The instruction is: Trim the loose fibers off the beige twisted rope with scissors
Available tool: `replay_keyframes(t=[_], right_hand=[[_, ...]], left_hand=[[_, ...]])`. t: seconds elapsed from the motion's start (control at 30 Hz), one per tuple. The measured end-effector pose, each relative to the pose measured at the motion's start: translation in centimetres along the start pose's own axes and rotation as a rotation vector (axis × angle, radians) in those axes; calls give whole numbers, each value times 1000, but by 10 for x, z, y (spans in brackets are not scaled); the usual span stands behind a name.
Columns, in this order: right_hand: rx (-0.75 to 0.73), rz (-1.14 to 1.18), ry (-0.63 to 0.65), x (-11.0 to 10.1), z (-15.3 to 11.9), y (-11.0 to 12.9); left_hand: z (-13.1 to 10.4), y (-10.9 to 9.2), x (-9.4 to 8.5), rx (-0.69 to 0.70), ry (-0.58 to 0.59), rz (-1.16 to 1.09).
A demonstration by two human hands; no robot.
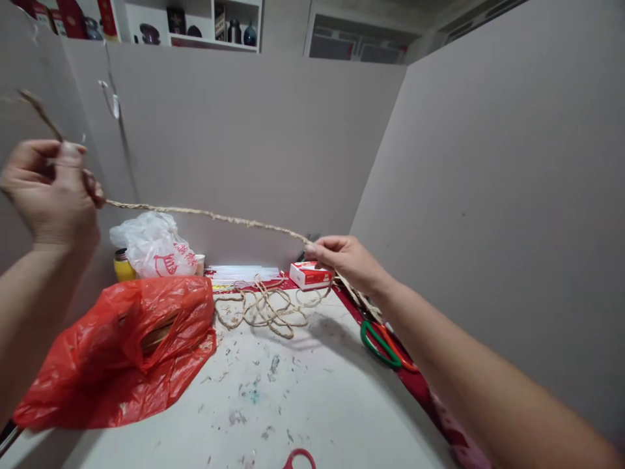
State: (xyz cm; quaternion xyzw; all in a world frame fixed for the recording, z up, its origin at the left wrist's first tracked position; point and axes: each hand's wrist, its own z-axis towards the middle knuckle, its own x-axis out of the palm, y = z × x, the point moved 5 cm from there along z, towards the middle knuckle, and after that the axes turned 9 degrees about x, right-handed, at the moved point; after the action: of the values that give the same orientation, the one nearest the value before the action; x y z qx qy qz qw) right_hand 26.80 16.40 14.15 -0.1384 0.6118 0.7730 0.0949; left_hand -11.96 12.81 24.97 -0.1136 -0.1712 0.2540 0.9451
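A thin tan twisted cord (209,215) stretches through the air between my two hands, sloping down to the right. My left hand (56,189), raised at the far left, is closed on it, and a short end sticks up past the thumb. At the lower right end my right hand (346,257) pinches the cord between thumb and fingers. More of the same cord lies in loose coils (276,312) on the white table (303,391) below, and seems to run up toward my right hand.
A red plastic bag (166,365) with brownish strips inside lies at left. Behind it are a white plastic bag (151,244) and a yellow jar (124,266). A red-and-white box (307,277) stands at the back. Green-handled scissors (378,345) lie at right, red handles (300,454) in front.
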Motion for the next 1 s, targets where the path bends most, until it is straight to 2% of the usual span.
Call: replay_keyframes(t=[0.03,0.07,0.1,0.13,0.17,0.2,0.27,0.37,0.4,0.5,0.63,0.77,0.87,1.0], right_hand=[[-35,-4,-32,-2,-1,8],[-59,-26,-43,0,-2,15],[-84,-81,-31,7,-2,21],[-113,-156,15,16,-2,27],[-146,-214,61,27,-2,32],[-169,-265,129,40,-1,34],[-214,-322,228,60,1,37],[-236,-300,272,73,4,35],[-233,-293,283,73,4,33],[-175,-275,319,65,0,25],[-14,-153,292,43,-6,6],[87,-92,241,25,-11,-17],[84,-118,230,20,-14,-29],[-1,-106,141,14,-14,-36]], left_hand=[[-5,7,7,0,98,115],[-15,16,22,-44,307,212],[-28,23,36,-68,469,290],[-42,26,49,-45,551,356],[-57,25,62,-27,573,355],[-74,21,75,-21,616,326],[-110,9,104,-110,741,143],[-164,-14,139,-422,1080,-237],[-174,-19,145,-510,1132,-328],[-180,-17,145,-578,1128,-344],[-161,19,125,-615,953,-204],[-152,44,108,-635,930,-177],[-158,45,101,-677,988,-197],[-173,31,90,-760,1092,-261]])
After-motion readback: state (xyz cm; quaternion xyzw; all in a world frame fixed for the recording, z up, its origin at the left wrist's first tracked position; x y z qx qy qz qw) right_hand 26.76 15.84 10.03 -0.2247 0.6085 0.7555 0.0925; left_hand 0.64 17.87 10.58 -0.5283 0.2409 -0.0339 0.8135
